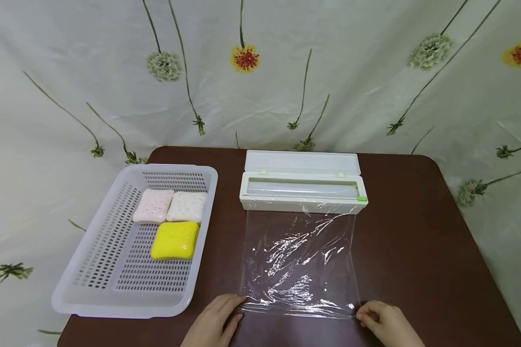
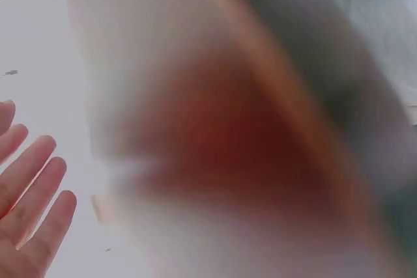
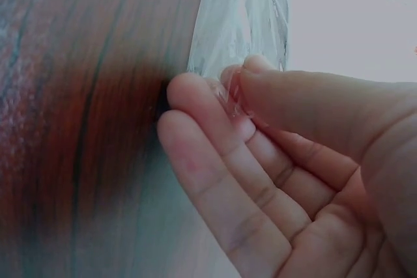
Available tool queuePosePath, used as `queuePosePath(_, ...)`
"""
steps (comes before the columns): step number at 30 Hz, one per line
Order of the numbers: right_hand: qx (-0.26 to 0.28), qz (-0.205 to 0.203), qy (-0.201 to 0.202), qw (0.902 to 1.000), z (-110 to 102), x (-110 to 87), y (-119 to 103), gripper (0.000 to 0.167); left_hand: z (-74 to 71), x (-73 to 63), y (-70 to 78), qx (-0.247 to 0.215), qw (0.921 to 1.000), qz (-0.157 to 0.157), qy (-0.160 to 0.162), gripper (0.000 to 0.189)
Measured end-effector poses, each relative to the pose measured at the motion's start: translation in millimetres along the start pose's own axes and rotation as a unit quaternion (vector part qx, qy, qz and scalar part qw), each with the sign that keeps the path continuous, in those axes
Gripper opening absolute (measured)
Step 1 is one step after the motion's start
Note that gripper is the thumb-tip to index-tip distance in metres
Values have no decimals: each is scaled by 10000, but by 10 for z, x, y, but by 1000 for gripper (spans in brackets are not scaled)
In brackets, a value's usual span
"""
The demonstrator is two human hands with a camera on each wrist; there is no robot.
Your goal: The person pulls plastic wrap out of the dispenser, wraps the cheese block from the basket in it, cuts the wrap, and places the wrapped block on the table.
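Clear film [image 1: 299,262] spans the desk [image 1: 421,250] between me and the white dispenser [image 1: 304,176] lying crosswise ahead, the film's near edge reaching from my left hand [image 1: 214,322], fingers extended, thumb apart, to my right hand [image 1: 387,322], pinching the right corner

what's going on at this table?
A person's right hand pinches the near right corner of a clear plastic film that runs out of a white dispenser box with its lid up. The left hand is at the near left corner, fingers fairly straight. To the left, a plastic basket holds three soap-like bars, untouched.
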State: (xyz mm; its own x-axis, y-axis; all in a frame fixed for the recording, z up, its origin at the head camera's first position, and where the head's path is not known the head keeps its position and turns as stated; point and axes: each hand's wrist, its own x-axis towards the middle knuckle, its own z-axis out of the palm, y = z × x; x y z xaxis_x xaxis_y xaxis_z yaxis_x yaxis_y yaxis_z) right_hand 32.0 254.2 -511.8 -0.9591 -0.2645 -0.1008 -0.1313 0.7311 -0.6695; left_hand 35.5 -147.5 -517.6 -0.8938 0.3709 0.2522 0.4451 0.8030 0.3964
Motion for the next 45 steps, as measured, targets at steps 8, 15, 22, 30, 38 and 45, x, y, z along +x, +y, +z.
queuePosePath(8,-28,-529,428,9977,70,4,88,16,-288,126,225,-219,9980,-6,600,59)
queuePosePath(15,-165,-399,404,9983,84,8,116,16,-725,268,208,-846,9894,180,1166,43)
queuePosePath(22,-306,-213,355,9987,82,-8,117,16,-1059,377,61,-1020,9823,-215,1559,60)
queuePosePath(30,-351,84,70,9993,50,16,94,12,-1262,521,-175,-613,9820,-1107,1404,64)
queuePosePath(38,-373,619,-291,9970,17,63,76,9,-1480,676,-593,-361,9678,-2488,147,83)
queuePosePath(45,-289,943,-525,9937,5,84,67,8,-1735,700,-660,-353,9610,-2730,-257,93)
